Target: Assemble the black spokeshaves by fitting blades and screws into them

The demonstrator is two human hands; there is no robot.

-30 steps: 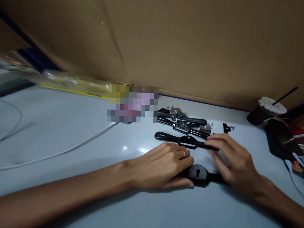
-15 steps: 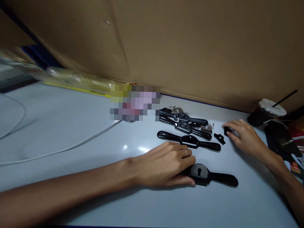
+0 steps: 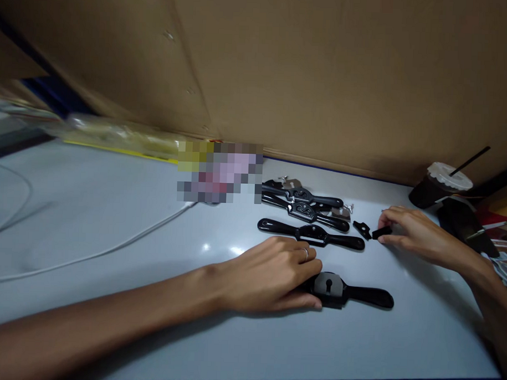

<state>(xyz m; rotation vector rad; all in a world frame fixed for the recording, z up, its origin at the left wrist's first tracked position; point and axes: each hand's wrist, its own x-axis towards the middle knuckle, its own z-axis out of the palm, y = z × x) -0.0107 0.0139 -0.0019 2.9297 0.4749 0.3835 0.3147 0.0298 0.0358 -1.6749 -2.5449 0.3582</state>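
Observation:
My left hand (image 3: 278, 274) is closed round the left handle of a black spokeshave (image 3: 368, 296) that lies on the table near me. A grey blade (image 3: 328, 284) with a keyhole slot sits on its body; the left handle is hidden under my fingers. Off to the right, my right hand (image 3: 414, 234) pinches a small black cap piece (image 3: 381, 233) at the tabletop. Just left of it lies another black cap piece (image 3: 362, 230). Behind my left hand rests a spokeshave body (image 3: 312, 235) without a blade.
More spokeshaves (image 3: 305, 209) lie farther back, among loose blades and small silvery screws (image 3: 349, 209). A lidded drink cup (image 3: 440, 185) with a straw stands at the back right. A white cable (image 3: 122, 243) crosses the left side. Cardboard (image 3: 324, 76) walls the back.
My right hand has brought the small black cap piece slightly nearer to me, beside the other cap piece, and turned it. My left hand keeps its hold on the spokeshave. The view has shifted slightly.

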